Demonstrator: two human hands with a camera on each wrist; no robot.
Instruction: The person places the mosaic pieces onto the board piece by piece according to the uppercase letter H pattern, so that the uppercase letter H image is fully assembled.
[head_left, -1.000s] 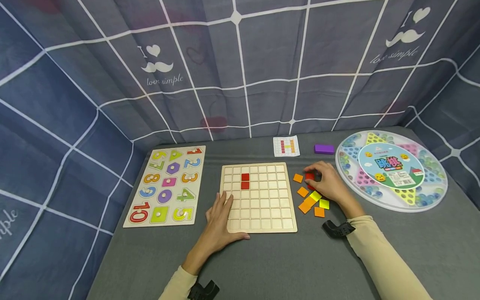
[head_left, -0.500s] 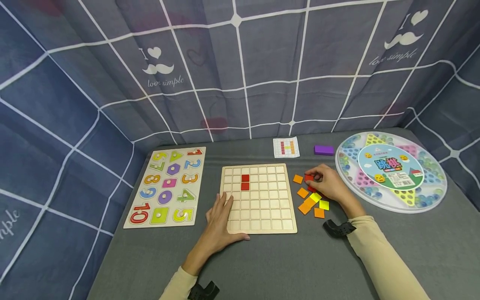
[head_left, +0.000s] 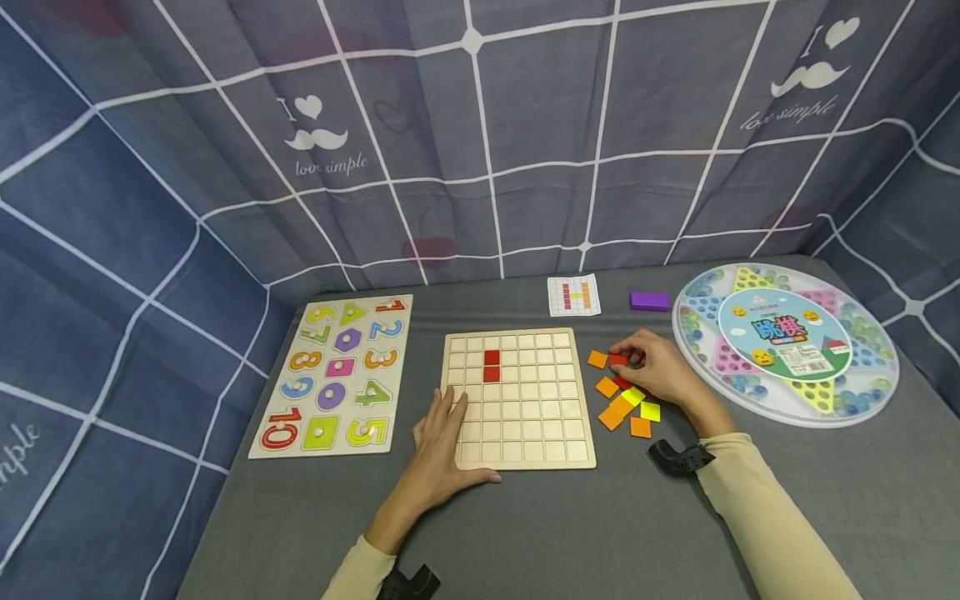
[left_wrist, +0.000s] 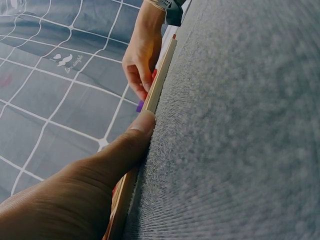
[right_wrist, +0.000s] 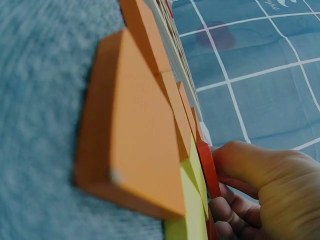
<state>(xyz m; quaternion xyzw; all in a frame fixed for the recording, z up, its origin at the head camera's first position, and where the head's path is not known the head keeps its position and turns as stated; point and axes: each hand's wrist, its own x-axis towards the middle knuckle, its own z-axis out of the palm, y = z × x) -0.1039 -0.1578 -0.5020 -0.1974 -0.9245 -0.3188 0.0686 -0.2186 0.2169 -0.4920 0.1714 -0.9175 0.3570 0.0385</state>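
Fingers (right_wrist: pixel 222 207) of the right hand (head_left: pixel 655 368) are being curled in, almost closed, and a red tile (right_wrist: pixel 209 170) is being pinched between them and the thumb. This tile is being held low among the loose pieces, just to the right of the board (head_left: pixel 525 408); whether it is being lifted clear of them cannot be told. A second red tile (head_left: pixel 621 382) is being partly hidden by the same hand. Close by, orange tiles (head_left: pixel 607 387) and yellow tiles (head_left: pixel 650 412) are lying scattered, some touching, others apart.

By the left hand (head_left: pixel 442 442), the board is being touched at its near left corner: its fingers are being laid fairly straight over the left edge, well spread from the thumb, which is being pressed to the near edge. Two more red tiles (head_left: pixel 491 357) are being held by neighbouring cells of one column, toward the board's far side.

Beyond the far right corner, a printed card (head_left: pixel 573 296) is lying flat, with a purple block (head_left: pixel 649 302) to its right. The table (head_left: pixel 562 533) is being shared with a number board (head_left: pixel 358 358) at left and a round box (head_left: pixel 783 331) at right, and is being backed by a curtain (head_left: pixel 540 200).
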